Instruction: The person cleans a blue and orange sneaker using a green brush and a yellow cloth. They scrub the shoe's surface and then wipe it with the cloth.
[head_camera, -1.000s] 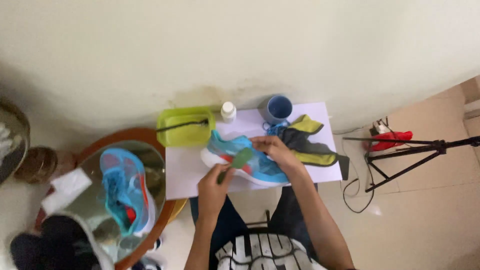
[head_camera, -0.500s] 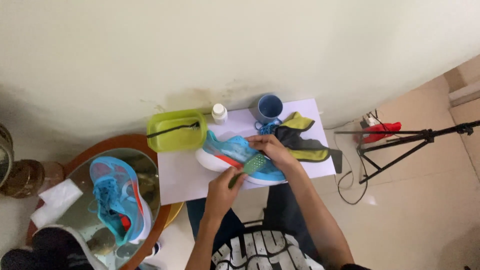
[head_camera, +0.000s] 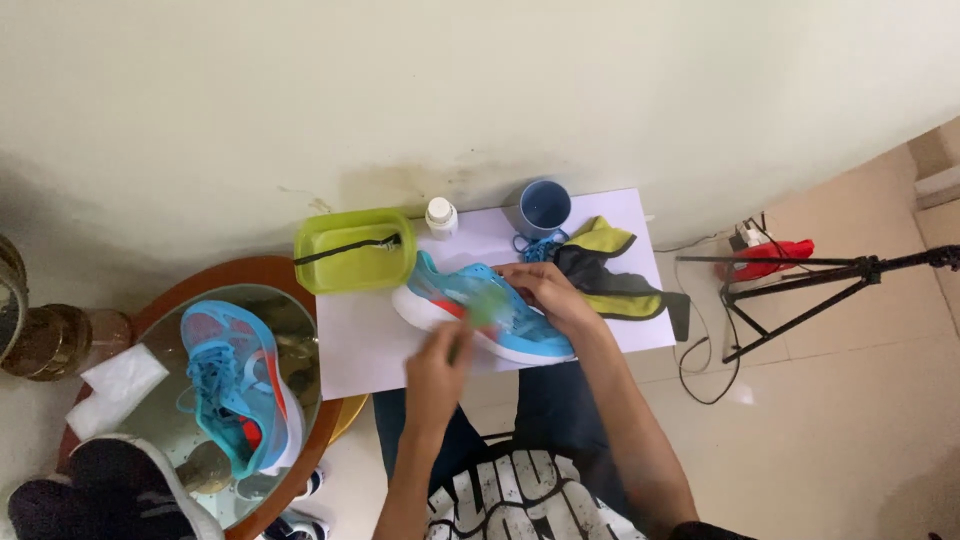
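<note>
Left hand (head_camera: 437, 368): Closed around a green brush (head_camera: 487, 305), which appeared blurred; the brush head lay against the upper of the shoe.
Right hand (head_camera: 545, 290): Fingers curled over the heel end of the shoe, gripping it and pressing it down on the surface.
Shoe (head_camera: 480, 315): A blue trainer with a white sole and an orange patch, lying on its side near the middle of the surface, toe toward the green tray and heel under the right hand.
Surface (head_camera: 360, 345): A small white rectangular top set against the wall, directly in front of the seated person's knees.
Cloth (head_camera: 605, 270): A yellow and dark rag, crumpled just beside the right hand, reaching the right edge of the surface.
Laces (head_camera: 535, 245): A blue tangle between the cloth and the cup.
Tray (head_camera: 355, 250): A lime-green rectangular tub at the far left corner of the surface, with a dark, thin tool lying across it; its kind could not be told.
Bottle (head_camera: 440, 215): Small, white, capped, upright between the tray and the cup, close to the wall.
Cup (head_camera: 545, 207): Blue, upright at the far edge of the surface.
Round table (head_camera: 200, 290): Wood-rimmed with a glass top, left of the surface, bearing a second blue shoe (head_camera: 240, 385) and a white sponge (head_camera: 115, 390).
Tripod (head_camera: 800, 285): Black, lying on the tiled floor to the right, well apart from the surface.
</note>
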